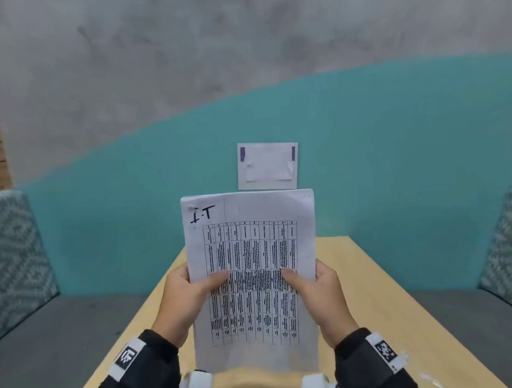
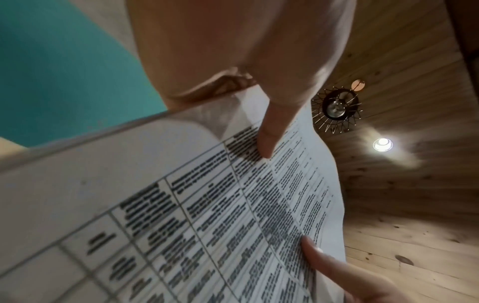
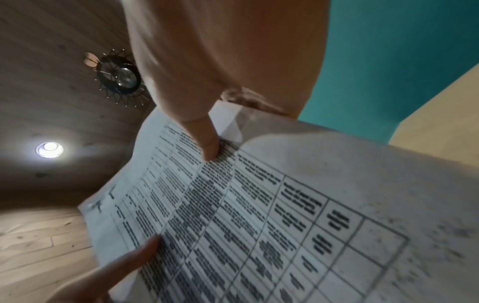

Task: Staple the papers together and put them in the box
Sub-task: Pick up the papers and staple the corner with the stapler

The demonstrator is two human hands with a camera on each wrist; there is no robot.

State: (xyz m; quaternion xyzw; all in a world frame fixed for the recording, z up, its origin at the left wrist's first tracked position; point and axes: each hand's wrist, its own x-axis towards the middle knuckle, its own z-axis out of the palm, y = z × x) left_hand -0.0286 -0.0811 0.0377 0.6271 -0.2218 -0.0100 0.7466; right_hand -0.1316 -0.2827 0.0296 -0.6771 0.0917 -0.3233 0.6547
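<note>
A stack of white papers [image 1: 252,245] printed with a black table and hand-marked "I-T" stands upright above the wooden table [image 1: 374,291]. My left hand [image 1: 191,290] grips its left edge, thumb on the front. My right hand [image 1: 314,283] grips its right edge the same way. In the left wrist view the papers [image 2: 207,205] fill the frame with my thumb [image 2: 269,133] pressed on the print. The right wrist view shows the papers [image 3: 259,215] under my thumb [image 3: 207,143]. No stapler or box is in view.
The light wooden table runs forward to a teal wall panel [image 1: 397,170] carrying a taped white sheet [image 1: 267,166]. Grey bench seats with patterned cushions [image 1: 10,260] flank the table on both sides. A ceiling lamp [image 2: 337,108] hangs overhead.
</note>
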